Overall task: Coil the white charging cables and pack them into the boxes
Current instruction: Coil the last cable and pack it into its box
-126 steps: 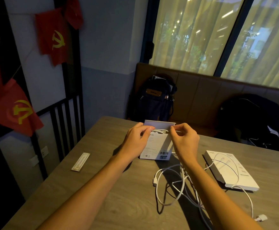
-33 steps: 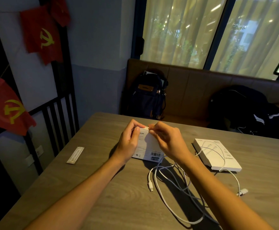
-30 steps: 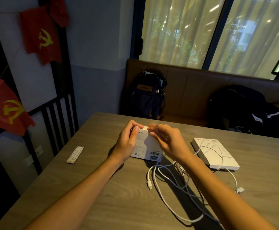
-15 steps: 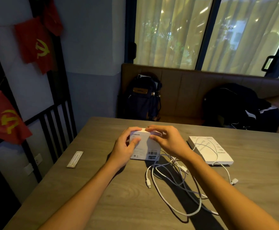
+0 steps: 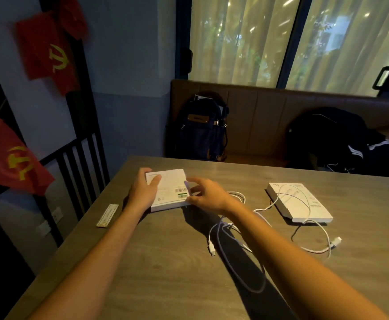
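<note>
White charging cables lie loose and uncoiled on the table, with one strand draped over the flat box at right. We note the left hand gripping the closed box at its left edge, thumb on top. The right hand is loosely spread at that box's right edge, holding nothing.
</note>
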### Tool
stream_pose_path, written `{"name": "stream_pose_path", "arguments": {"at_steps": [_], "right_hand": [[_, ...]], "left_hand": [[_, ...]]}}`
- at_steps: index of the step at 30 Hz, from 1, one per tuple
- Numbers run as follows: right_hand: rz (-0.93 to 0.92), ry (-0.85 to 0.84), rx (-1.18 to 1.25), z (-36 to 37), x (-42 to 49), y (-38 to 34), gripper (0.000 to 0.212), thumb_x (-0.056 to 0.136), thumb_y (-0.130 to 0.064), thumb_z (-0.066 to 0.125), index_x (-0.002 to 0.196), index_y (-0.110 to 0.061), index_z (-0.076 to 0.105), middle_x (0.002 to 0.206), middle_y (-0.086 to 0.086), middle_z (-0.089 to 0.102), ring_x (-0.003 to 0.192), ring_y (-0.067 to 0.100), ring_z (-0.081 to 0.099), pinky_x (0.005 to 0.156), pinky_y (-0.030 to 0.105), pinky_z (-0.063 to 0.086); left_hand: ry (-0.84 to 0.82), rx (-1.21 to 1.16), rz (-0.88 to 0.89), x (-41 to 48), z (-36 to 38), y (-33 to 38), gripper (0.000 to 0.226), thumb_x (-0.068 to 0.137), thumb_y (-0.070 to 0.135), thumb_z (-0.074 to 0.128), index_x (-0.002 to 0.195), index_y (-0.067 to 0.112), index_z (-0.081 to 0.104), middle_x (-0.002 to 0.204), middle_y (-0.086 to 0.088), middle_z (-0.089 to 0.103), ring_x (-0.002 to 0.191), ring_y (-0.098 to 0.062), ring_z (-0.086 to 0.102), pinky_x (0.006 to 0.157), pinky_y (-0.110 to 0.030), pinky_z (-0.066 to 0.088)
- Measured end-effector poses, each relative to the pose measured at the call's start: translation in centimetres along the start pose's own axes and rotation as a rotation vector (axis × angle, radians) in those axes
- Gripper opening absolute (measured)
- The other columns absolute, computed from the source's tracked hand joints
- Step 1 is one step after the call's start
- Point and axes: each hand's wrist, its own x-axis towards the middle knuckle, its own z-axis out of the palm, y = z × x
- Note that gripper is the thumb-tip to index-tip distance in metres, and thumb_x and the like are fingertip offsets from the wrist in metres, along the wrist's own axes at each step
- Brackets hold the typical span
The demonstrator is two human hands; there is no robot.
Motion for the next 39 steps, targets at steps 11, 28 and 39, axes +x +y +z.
{"name": "stream_pose_path", "arguments": {"at_steps": [11, 28, 39], "right_hand": [[-0.089, 0.014, -0.124, -6.4, -6.2, 1.5, 0.027, 0.099, -0.031, 0.06, 0.123, -0.02, 0.066, 0.116, -0.003, 0.071, 0.101, 0.003, 0.067, 0.091, 0.026, 0.056], [-0.004, 0.084, -0.248, -7.5, -12.8, 2.4, 0.009, 0.089, -0.029, 0.065, 0.089, -0.021, 0.069, 0.074, -0.002, 0.069, 0.066, 0.011, 0.062, 0.059, 0.021, 0.051], [-0.004, 0.117, -0.215, -7.6, -13.6, 2.1, 0.038, 0.1, -0.022, 0.053, 0.139, -0.023, 0.054, 0.132, 0.002, 0.065, 0.116, 0.009, 0.061, 0.099, 0.027, 0.052]], "left_hand": [[0.019, 0.322, 0.053, -1.2, 0.9, 1.3, 0.034, 0.101, 0.027, 0.059, 0.134, 0.024, 0.052, 0.134, -0.005, 0.059, 0.117, -0.024, 0.054, 0.084, -0.037, 0.047], [-0.601, 0.248, 0.228, -13.7, 4.9, 4.7, 0.016, 0.104, 0.029, 0.055, 0.098, 0.019, 0.066, 0.088, 0.0, 0.069, 0.083, -0.02, 0.065, 0.079, -0.039, 0.054], [-0.689, -1.022, -0.198, -12.5, 1.2, 6.6, 0.017, 0.105, 0.016, 0.043, 0.111, 0.007, 0.056, 0.068, -0.004, 0.05, 0.065, -0.017, 0.052, 0.074, -0.033, 0.046]]}}
